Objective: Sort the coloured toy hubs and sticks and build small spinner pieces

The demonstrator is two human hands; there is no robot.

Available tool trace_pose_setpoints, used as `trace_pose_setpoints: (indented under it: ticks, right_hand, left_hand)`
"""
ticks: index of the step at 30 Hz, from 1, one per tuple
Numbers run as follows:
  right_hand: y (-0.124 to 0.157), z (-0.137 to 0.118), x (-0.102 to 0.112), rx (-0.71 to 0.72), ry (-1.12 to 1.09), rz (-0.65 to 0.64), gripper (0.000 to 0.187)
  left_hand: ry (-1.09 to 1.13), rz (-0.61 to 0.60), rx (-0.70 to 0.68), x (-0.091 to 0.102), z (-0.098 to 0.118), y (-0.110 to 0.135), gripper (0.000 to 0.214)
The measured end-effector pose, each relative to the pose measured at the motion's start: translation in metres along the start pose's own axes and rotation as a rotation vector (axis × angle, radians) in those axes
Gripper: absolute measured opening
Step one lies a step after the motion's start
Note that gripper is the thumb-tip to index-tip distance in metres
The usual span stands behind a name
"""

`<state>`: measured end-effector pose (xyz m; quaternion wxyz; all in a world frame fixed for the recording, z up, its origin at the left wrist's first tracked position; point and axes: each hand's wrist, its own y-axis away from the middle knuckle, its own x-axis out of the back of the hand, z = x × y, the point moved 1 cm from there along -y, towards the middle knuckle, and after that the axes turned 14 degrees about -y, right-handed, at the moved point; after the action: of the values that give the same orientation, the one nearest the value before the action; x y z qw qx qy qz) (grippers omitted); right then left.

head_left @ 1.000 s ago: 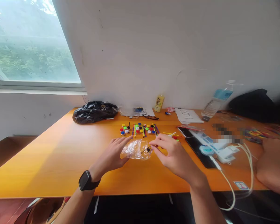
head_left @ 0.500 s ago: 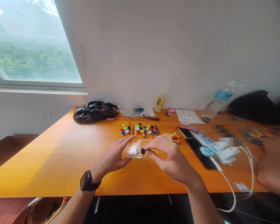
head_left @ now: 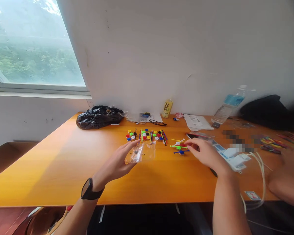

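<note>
My left hand (head_left: 119, 161) holds a clear plastic bag (head_left: 145, 151) between thumb and fingers, just above the table's middle. Thin black pieces (head_left: 136, 152) show through the film. My right hand (head_left: 205, 153) is over a small group of coloured plastic pieces, each a round hub with a thin stick across it. Its thumb and forefinger close on a red piece (head_left: 182, 144), mostly hidden. Beside it lie a white piece (head_left: 178, 143), a green piece (head_left: 178, 148) and a blue piece (head_left: 181, 152). Behind the bag, coloured discs (head_left: 145, 134) sit between bundles of sticks (head_left: 164, 137).
A black plastic bag (head_left: 99, 118), a yellow drink carton (head_left: 167, 108), paper sheets (head_left: 198, 122) and a tilted water bottle (head_left: 226, 107) stand along the wall. To the right lie a power strip (head_left: 221, 150), white cables (head_left: 262, 176) and another person's arm (head_left: 286, 178).
My right hand has left the bag, where it pinched a round black piece, and moved right to the coloured pieces. The black piece is no longer in its fingers. My left hand keeps the bag.
</note>
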<state>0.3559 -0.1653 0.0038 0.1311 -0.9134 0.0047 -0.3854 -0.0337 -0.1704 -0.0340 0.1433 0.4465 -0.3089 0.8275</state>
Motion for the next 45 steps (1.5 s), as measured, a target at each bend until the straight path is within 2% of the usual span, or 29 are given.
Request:
trace_pose_setpoints:
  ticks: [3, 5, 10, 12, 15, 20, 22, 25, 28, 30, 33, 37, 40, 45]
  right_hand:
    - [-0.007, 0.031, -0.013, -0.048, -0.008, -0.138, 0.021]
    - [-0.012, 0.044, -0.025, -0.072, -0.020, -0.178, 0.019]
    - [-0.017, 0.046, -0.034, -0.140, 0.030, -0.132, 0.007]
    - [-0.015, 0.038, -0.029, -0.096, 0.014, -0.142, 0.006]
    - [-0.011, 0.018, -0.020, 0.001, -0.067, -0.120, 0.017]
    - [0.000, -0.027, -0.011, 0.118, -0.429, 0.124, 0.028]
    - [0.007, -0.049, -0.014, 0.173, -0.622, 0.172, 0.029]
    - [0.017, -0.082, -0.026, 0.222, -0.848, 0.112, 0.038]
    - [0.023, -0.105, -0.042, 0.271, -0.943, 0.093, 0.027]
    - [0.026, -0.113, -0.052, 0.273, -0.927, 0.131, 0.020]
    - [0.028, -0.120, -0.063, 0.266, -0.783, 0.143, 0.014]
    - [0.031, -0.127, -0.068, 0.366, -0.559, 0.100, 0.008]
    - [0.032, -0.131, -0.071, 0.452, -0.465, 0.038, 0.009]
    - [0.031, -0.132, -0.073, 0.496, -0.309, -0.021, 0.017]
  left_hand:
    - [0.022, -0.017, -0.004, 0.001, 0.004, -0.001, 0.072]
    - [0.030, -0.026, -0.011, 0.001, 0.006, -0.001, 0.073]
    - [0.035, -0.014, -0.030, 0.003, 0.007, -0.001, 0.072]
    - [0.030, -0.011, -0.032, 0.004, 0.006, 0.000, 0.072]
    - [0.015, -0.028, -0.037, 0.004, 0.004, 0.000, 0.075]
    - [-0.049, -0.076, -0.017, 0.001, 0.000, 0.000, 0.084]
    - [-0.069, -0.087, -0.012, -0.001, 0.000, 0.000, 0.087]
    - [-0.077, -0.085, -0.026, -0.003, 0.000, -0.001, 0.087]
    - [-0.076, -0.068, -0.040, -0.004, 0.001, 0.000, 0.084]
    - [-0.069, -0.062, -0.039, -0.004, 0.002, 0.000, 0.080]
    - [-0.041, -0.060, -0.036, -0.003, 0.002, 0.000, 0.079]
    - [-0.011, -0.050, -0.031, -0.002, 0.004, -0.001, 0.079]
    - [-0.012, -0.047, -0.031, -0.002, 0.005, -0.001, 0.079]
    - [-0.035, -0.055, -0.069, -0.002, 0.006, -0.001, 0.080]
